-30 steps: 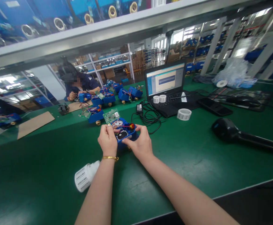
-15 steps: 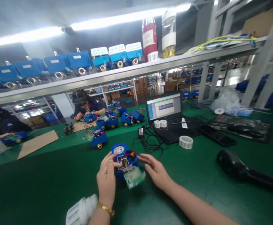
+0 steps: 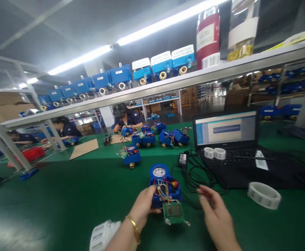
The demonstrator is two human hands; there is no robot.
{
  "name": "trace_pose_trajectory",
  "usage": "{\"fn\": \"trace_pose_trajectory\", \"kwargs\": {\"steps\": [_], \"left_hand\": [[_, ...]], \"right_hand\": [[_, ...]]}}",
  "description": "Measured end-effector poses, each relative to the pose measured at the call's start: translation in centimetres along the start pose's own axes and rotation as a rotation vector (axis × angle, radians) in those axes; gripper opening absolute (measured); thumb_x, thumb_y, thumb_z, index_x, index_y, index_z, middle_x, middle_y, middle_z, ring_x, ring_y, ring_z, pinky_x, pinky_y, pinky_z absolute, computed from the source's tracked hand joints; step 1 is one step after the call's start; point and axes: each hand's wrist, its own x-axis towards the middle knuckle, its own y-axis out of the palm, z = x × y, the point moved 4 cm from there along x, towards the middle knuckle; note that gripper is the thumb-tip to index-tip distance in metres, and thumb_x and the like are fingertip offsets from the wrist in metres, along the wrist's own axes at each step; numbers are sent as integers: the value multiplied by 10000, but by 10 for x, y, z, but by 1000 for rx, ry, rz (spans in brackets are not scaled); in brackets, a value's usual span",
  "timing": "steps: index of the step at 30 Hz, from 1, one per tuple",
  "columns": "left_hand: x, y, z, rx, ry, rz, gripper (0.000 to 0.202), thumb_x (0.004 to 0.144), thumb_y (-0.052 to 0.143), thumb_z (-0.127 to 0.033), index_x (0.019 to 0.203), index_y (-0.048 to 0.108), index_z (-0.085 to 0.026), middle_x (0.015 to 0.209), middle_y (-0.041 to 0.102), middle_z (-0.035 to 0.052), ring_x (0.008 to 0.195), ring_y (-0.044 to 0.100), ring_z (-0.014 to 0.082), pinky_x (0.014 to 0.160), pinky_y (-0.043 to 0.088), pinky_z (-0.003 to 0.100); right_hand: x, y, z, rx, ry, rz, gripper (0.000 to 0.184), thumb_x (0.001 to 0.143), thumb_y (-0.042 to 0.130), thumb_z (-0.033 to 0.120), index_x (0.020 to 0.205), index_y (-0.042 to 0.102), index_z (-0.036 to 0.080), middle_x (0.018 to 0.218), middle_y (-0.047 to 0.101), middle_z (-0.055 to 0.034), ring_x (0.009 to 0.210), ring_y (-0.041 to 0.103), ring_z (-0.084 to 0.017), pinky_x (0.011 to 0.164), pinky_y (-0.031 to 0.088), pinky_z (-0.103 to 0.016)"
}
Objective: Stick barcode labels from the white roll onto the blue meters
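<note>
An opened blue water meter [image 3: 155, 200] with a round dial [image 3: 158, 171] is in front of me on the green bench. Coloured wires run from its body to a green circuit board [image 3: 173, 213] with a small display, hanging at the near side. My left hand [image 3: 144, 204] grips the meter's left side, thumb on top and fingers partly hidden beneath. Off to the meter's right, my right hand [image 3: 216, 212] is open and holds nothing, its fingers bent toward the meter. A roll of barcode labels [image 3: 101, 237] lies near my left forearm.
A laptop [image 3: 225, 129] stands at the right, with a black cable [image 3: 199, 177] and a label roll [image 3: 264, 195] near it. Several opened meters [image 3: 131, 158] sit farther back. A shelf [image 3: 152, 83] with boxed meters and bottles crosses above. Co-workers [image 3: 127, 120] sit beyond.
My left hand has moved from the meter's wiring to a grip on its side. My right hand has drawn away to the right. The camera view has turned left.
</note>
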Motion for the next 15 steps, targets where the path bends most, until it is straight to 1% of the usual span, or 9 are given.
{"fn": "trace_pose_trajectory", "kwargs": {"steps": [2,4,6,8,10,12,15], "left_hand": [[17,18,-4,3,-14,-5,355,846,460,-408,920,599,-90,735,666,94,564,602,140,464,450,208],[37,39,-7,-4,-26,-2,334,866,454,-387,889,605,-90,709,652,73,530,584,124,460,451,211],[55,58,-10,-15,-45,1,325,893,446,-386,888,596,-98,706,635,46,521,570,111,477,461,224],[70,71,-13,-21,-62,1,330,912,444,-405,891,587,-109,714,620,25,534,563,104,512,478,242],[78,78,-15,-24,-77,1,345,915,450,-430,901,584,-112,723,614,17,557,569,106,553,495,260],[81,80,-15,-25,-97,1,367,910,457,-452,913,587,-109,722,617,20,573,582,114,584,509,278],[82,72,-14,-31,-120,-32,414,887,478,-500,897,594,-104,717,618,27,586,593,125,598,520,295]], "right_hand": [[13,-17,6,-6,35,-136,489,654,574,509,1022,536,189,995,627,-123,990,559,-308,935,391,-490],[20,-30,9,-2,90,-218,485,634,576,497,1008,531,193,979,617,-113,970,558,-307,907,400,-476],[23,-37,9,-25,143,-241,481,615,574,492,988,534,191,941,611,-102,935,561,-306,865,415,-463],[23,-39,5,-78,163,-227,486,604,569,504,969,542,184,910,602,-89,908,558,-303,864,404,-467],[24,-39,-2,-128,146,-205,488,613,562,517,965,551,180,905,594,-78,906,551,-298,885,383,-476],[24,-40,-6,-147,112,-200,479,628,552,524,961,550,179,903,583,-71,898,548,-292,882,382,-476],[22,-42,-1,-190,75,-210,437,647,534,538,909,535,187,847,578,-61,830,562,-275,803,430,-434]]}}
